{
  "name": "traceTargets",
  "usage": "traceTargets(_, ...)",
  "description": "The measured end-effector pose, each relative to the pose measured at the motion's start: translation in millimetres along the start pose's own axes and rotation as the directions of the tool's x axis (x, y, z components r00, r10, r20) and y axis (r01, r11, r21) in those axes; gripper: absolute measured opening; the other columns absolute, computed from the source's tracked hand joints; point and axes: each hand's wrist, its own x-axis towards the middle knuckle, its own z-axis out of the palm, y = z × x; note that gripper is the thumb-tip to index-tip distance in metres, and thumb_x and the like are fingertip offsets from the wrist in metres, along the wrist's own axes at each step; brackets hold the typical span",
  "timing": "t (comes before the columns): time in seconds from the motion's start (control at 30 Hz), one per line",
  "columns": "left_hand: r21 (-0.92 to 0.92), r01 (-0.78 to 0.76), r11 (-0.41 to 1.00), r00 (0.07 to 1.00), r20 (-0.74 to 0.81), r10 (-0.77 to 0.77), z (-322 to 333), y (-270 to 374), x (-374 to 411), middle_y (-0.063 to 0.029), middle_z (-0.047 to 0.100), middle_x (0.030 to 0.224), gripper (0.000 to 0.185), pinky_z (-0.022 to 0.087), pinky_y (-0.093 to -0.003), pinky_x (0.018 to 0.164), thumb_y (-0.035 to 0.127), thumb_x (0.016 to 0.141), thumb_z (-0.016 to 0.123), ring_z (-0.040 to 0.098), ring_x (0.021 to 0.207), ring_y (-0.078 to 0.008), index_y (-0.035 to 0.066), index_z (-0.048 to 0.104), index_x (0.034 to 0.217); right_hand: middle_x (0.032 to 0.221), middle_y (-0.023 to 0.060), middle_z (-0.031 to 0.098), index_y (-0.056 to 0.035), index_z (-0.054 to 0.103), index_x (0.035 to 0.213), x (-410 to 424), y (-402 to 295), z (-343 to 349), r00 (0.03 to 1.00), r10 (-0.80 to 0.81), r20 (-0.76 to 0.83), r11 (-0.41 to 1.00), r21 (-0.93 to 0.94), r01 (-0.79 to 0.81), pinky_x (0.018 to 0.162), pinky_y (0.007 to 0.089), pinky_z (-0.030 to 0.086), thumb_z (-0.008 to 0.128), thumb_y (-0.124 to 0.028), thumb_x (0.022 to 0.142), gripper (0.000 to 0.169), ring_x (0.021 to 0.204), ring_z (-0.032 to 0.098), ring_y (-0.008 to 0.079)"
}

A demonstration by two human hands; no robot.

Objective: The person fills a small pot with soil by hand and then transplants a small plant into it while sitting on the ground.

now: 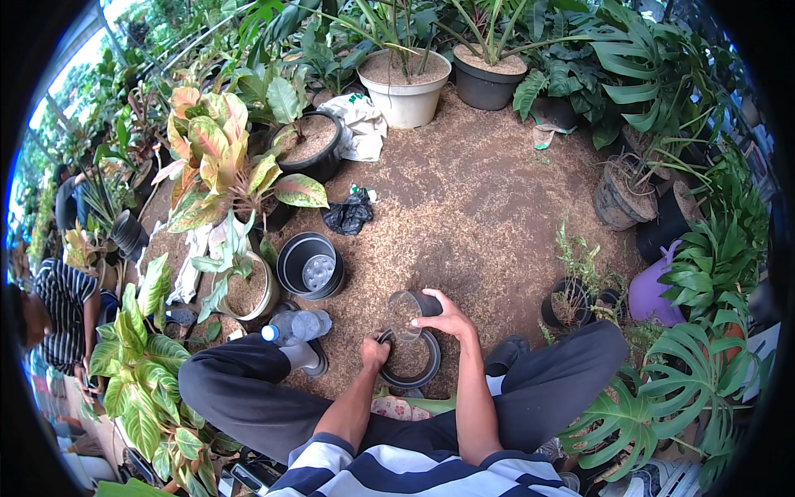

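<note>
My left hand (375, 351) grips the left rim of a black plastic plant pot (427, 374) that stands between my legs with brown loose material inside. Above that pot, my right hand (448, 315) holds a small clear plastic cup (407, 314) tilted on its side, its mouth towards the left. Whether anything is left in the cup I cannot tell. To the left stand nested empty black pots (309, 266), and a plastic bottle with a blue cap (297, 327) lies beside my left leg. Under the near side of the pot, a flowered cloth (397, 409) shows.
Brown husk-like material covers the ground (447, 186). A crumpled black plastic bag (349, 212) lies ahead. Potted plants ring the area, among them a white pot (407, 93) and a purple pot (653, 289). A person in a striped shirt (67, 314) is at the far left; another is partly visible behind.
</note>
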Motion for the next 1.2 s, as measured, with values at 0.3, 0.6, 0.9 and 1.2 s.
traceTargets(0.3, 0.001, -0.016, 1.000, 1.000, -0.018, 0.016, 0.8, -2.2, 0.6, -0.0163, 0.069, 0.081, 0.023, 0.052, -0.0398, 0.076, 0.015, 0.070, 0.066, 0.068, 0.078, -0.0307, 0.009, 0.072, 0.091, 0.123, 0.0143, 0.056, -0.0071, 0.045, 0.134, -1.9, -5.8, -0.3, 1.000, 0.003, 0.005, 1.000, 0.003, -0.003, 0.097, 0.0334, 0.041, 0.089, -0.026, 0.057, 0.091, 0.113, 0.053, 0.0227)
traceTargets(0.6, -0.009, 0.001, 1.000, 1.000, -0.007, -0.001, 6.8, -14.0, 8.3, -0.0169, 0.069, 0.082, 0.023, 0.052, -0.0401, 0.078, 0.017, 0.071, 0.067, 0.068, 0.080, -0.0314, 0.010, 0.072, 0.092, 0.124, 0.0160, 0.056, -0.0062, 0.045, 0.134, -2.7, -7.8, 1.5, 1.000, 0.011, -0.002, 0.999, -0.030, -0.011, 0.097, 0.0338, 0.041, 0.089, -0.028, 0.057, 0.091, 0.115, 0.053, 0.0235)
traceTargets(0.9, 0.012, -0.006, 1.000, 1.000, 0.005, 0.006, 8.1, -14.2, 9.1, -0.0166, 0.069, 0.083, 0.023, 0.052, -0.0407, 0.079, 0.018, 0.071, 0.066, 0.067, 0.082, -0.0323, 0.011, 0.072, 0.093, 0.121, 0.0160, 0.058, -0.0073, 0.046, 0.133, -1.2, -3.5, 1.3, 1.000, 0.007, -0.031, 0.999, -0.041, -0.008, 0.095, 0.0338, 0.042, 0.089, -0.027, 0.057, 0.090, 0.111, 0.054, 0.0233)
traceTargets(1.2, 0.010, -0.003, 1.000, 1.000, 0.013, 0.003, 5.1, -11.1, 6.6, -0.0164, 0.069, 0.082, 0.023, 0.052, -0.0409, 0.079, 0.016, 0.071, 0.065, 0.067, 0.081, -0.0323, 0.012, 0.072, 0.093, 0.122, 0.0158, 0.057, -0.0073, 0.045, 0.135, -1.9, -6.2, 1.6, 1.000, 0.016, -0.023, 0.999, -0.028, -0.016, 0.096, 0.0337, 0.042, 0.090, -0.029, 0.056, 0.093, 0.112, 0.054, 0.0232)
